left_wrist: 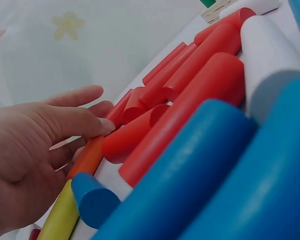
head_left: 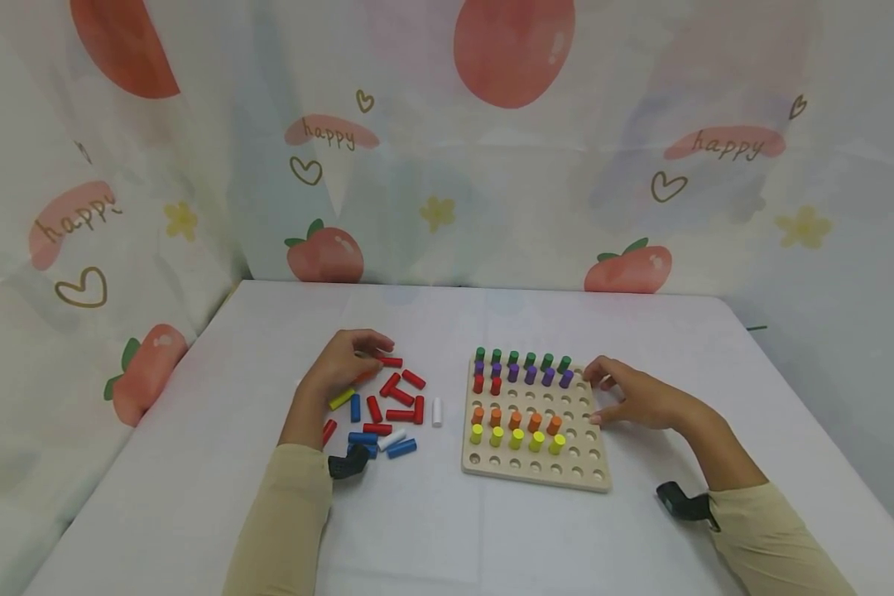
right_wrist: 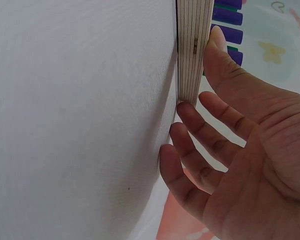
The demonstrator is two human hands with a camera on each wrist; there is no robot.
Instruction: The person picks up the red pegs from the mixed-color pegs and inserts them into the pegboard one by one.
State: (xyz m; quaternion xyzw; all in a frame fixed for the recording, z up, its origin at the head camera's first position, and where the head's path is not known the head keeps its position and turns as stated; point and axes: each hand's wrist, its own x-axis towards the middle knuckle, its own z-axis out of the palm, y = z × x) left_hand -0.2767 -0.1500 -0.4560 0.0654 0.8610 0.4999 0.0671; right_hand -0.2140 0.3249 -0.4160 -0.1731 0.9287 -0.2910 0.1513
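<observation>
My left hand [head_left: 346, 360] reaches over a loose pile of coloured pegs on the left. In the left wrist view its thumb tip is by the meeting ends of an orange peg [left_wrist: 87, 157] and red pegs; the fingers are loosely bent, partly hidden behind them, and no grip shows. Beside the orange peg lie a yellow peg [left_wrist: 60, 215] and a short-looking blue peg [left_wrist: 92, 200]. My right hand [head_left: 633, 393] rests at the right edge of a wooden pegboard [head_left: 536, 473], thumb and fingertips touching it. Green, purple, red, orange and yellow pegs [head_left: 517, 439] stand upright in rows in the board.
More loose pegs lie left of the board: red [head_left: 400, 415], blue [head_left: 401, 448] and white [head_left: 437, 412]. A white cloth covers the table [head_left: 447, 538]. Printed fabric [head_left: 447, 165] hangs behind and at the sides. Black wrist cameras [head_left: 681, 502] sit at both cuffs.
</observation>
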